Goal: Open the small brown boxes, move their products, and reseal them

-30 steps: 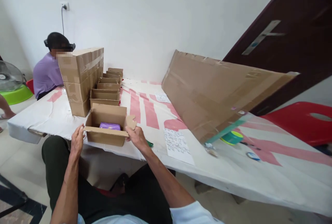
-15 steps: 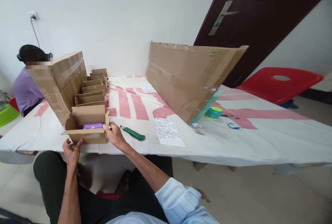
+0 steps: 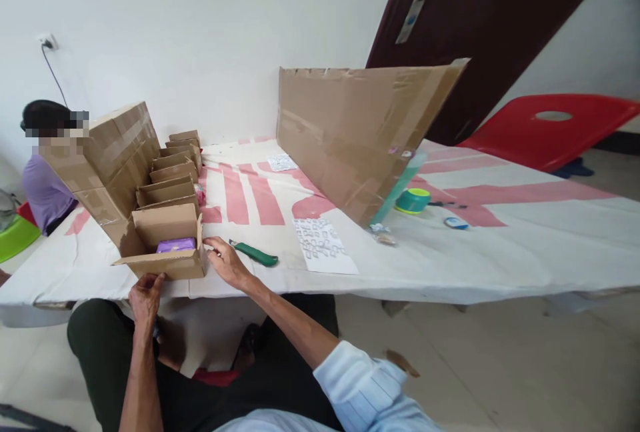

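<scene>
An open cardboard box (image 3: 173, 267) stands near the table's front edge, its flaps up or folded outward. Inside lies a purple packet (image 3: 176, 245). My left hand (image 3: 145, 299) is at the box's lower front edge, thumb and bent fingers close together against it. At the right side of the box is my right hand (image 3: 229, 264), its fingers apart and the fingertips close to the side flap; whether they touch it I cannot tell. A green utility knife (image 3: 254, 253) lies just right of that hand.
Several open boxes (image 3: 167, 193) line up behind this one, beside stacked closed cartons (image 3: 117, 162). A large cardboard panel (image 3: 350, 132) stands mid-table. Printed paper (image 3: 325, 249), a tape roll (image 3: 413, 200) and a red chair (image 3: 555, 129) are rightward. Someone in purple (image 3: 45, 185) sits left.
My right hand has let go of the box's right flap and moved slightly rightward. My left hand's fingers have drawn closer together at the front edge. The view has shifted slightly.
</scene>
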`<state>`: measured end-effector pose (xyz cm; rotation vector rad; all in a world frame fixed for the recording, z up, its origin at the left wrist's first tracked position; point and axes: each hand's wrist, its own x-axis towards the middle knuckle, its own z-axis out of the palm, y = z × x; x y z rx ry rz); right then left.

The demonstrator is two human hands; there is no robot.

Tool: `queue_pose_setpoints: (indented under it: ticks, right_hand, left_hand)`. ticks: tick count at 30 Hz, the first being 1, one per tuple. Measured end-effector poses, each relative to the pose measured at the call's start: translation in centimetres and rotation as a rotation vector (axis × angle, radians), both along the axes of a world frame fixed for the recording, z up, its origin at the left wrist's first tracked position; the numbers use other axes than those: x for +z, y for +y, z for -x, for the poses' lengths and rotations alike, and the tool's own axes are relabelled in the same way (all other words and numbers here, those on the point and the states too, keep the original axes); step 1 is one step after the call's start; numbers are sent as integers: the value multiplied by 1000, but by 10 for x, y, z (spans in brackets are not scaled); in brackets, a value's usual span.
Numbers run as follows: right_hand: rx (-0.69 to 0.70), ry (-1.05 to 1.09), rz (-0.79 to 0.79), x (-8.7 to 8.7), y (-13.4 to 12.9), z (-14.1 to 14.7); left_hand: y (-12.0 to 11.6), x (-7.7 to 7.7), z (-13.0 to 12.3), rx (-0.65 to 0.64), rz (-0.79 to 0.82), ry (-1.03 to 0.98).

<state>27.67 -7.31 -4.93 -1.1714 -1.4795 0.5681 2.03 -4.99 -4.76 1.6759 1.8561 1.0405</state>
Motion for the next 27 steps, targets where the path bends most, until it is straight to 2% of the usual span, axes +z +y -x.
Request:
queue_pose_setpoints:
  ticks: [3,7,15,18,23,27]
  right_hand:
    - [-56,-59,18,0,15,-15]
    - [-77,-105,33,9,51,-32]
    - [-89,-209,41,40,128,-52]
    - [-54,-352,51,54,149,-55]
    - [-10,-707,146,74,174,-58]
    - [-25,-805,231,76,178,-57]
  left_hand:
    - [-1,0,-2,7,13,4]
    - [-1,-2,-5,4,21,18]
    - [-3,-7,-14,-76,19,-2]
    - [-4,-8,-17,-76,48,24]
    - [-2,-11,-19,-91,46,4]
    - [-1,-13,-21,-97,52,-33]
